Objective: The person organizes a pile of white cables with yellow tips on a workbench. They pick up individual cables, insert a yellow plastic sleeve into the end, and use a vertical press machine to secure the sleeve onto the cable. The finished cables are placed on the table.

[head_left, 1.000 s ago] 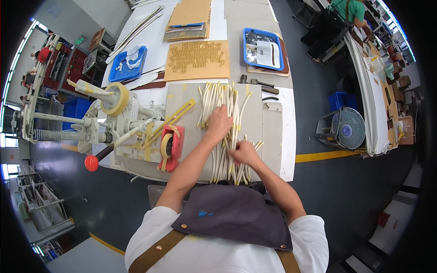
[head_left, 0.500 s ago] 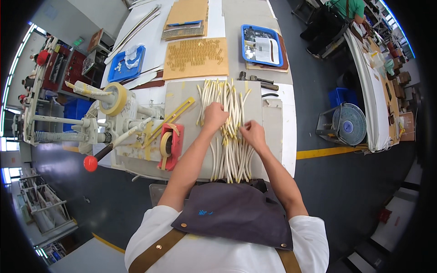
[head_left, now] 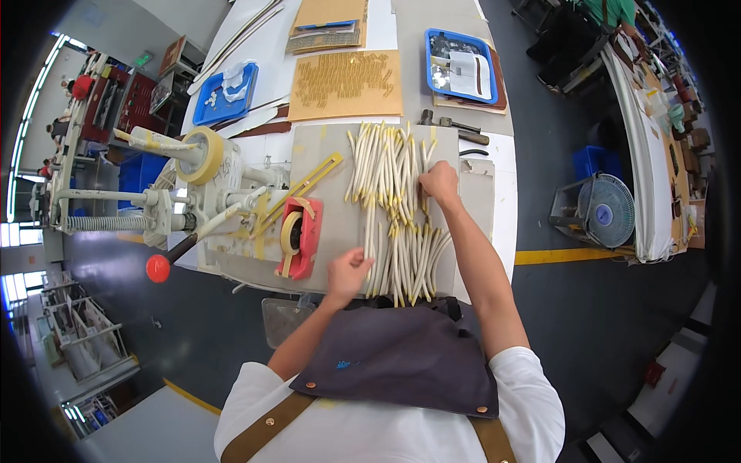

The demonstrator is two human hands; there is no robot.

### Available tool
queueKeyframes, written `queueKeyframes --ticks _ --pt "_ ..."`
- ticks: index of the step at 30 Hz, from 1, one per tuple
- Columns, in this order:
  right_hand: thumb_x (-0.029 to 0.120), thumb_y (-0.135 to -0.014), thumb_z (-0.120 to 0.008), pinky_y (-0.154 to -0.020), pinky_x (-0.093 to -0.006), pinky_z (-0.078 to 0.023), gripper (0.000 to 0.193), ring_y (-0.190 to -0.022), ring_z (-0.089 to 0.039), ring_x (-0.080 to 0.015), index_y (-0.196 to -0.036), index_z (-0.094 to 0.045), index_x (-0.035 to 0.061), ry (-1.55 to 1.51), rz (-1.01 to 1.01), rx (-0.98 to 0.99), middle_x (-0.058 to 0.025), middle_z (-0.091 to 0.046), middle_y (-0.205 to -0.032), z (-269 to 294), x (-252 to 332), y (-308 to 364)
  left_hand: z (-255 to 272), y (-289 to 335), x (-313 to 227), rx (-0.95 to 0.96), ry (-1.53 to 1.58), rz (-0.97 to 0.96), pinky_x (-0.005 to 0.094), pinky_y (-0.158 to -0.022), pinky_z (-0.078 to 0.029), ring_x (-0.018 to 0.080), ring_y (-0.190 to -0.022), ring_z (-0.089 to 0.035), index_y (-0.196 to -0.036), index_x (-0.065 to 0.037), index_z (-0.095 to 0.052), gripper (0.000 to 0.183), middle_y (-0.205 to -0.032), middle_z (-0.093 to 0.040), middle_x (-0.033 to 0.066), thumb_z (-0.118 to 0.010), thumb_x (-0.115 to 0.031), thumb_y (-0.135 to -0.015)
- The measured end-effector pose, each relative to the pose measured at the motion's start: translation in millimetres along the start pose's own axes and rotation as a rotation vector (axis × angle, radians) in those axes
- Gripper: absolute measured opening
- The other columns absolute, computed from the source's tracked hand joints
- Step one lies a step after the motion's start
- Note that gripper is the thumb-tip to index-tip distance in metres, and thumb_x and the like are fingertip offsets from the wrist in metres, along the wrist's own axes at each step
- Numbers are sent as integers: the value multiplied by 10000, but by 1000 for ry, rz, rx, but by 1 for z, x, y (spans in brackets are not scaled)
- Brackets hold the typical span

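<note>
**Hands spread over the pale rods**

Head view: cream rods (head_left: 394, 208) lie side by side on a grey board (head_left: 328, 193) at the bench centre, in a far bank at 12 o'clock and a near bank at 6 o'clock. They look mostly laid out, though several cross untidily, so squaring up seems left.

The left hand (head_left: 347, 272) rests curled at the near bank's 9 o'clock edge, fingers on the rods; whether it grips one I cannot tell. The right hand (head_left: 440, 183), arm outstretched, presses loosely clenched on the far bank's 3 o'clock edge. A red tape dispenser (head_left: 297, 238) sits at 9 o'clock.
</note>
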State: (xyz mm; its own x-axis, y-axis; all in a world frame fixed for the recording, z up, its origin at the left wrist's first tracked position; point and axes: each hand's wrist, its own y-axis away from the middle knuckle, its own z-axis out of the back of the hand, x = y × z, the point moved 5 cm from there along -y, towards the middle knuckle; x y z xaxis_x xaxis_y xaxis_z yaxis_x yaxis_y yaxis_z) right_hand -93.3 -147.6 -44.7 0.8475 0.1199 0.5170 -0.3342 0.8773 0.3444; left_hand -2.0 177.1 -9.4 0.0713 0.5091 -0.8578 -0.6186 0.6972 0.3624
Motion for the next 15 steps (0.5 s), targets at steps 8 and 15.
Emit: queueKeyframes --ticks 8,15 --pt "224 -740 -666 -577 -342 -587 301 -631 -723 -239 -743 -670 -77 -223 -144 121 -185 -694 -685 37 -15 14 -27 41 8 76 -521 -35 438 -689 -539 340 -752 -690 -1052 -46 -652 451 -793 -694 137 -722 -453 -870" --pt "162 -791 -635 -499 -333 -567 283 -535 -681 -202 -832 -644 -118 -516 -102 150 -158 -674 -655 72 -34 91 -42 37 -21 255 -622 -60 449 -657 -469 327 -731 -635 -810 -79 -549 473 -660 -583 79 -697 -526 -863"
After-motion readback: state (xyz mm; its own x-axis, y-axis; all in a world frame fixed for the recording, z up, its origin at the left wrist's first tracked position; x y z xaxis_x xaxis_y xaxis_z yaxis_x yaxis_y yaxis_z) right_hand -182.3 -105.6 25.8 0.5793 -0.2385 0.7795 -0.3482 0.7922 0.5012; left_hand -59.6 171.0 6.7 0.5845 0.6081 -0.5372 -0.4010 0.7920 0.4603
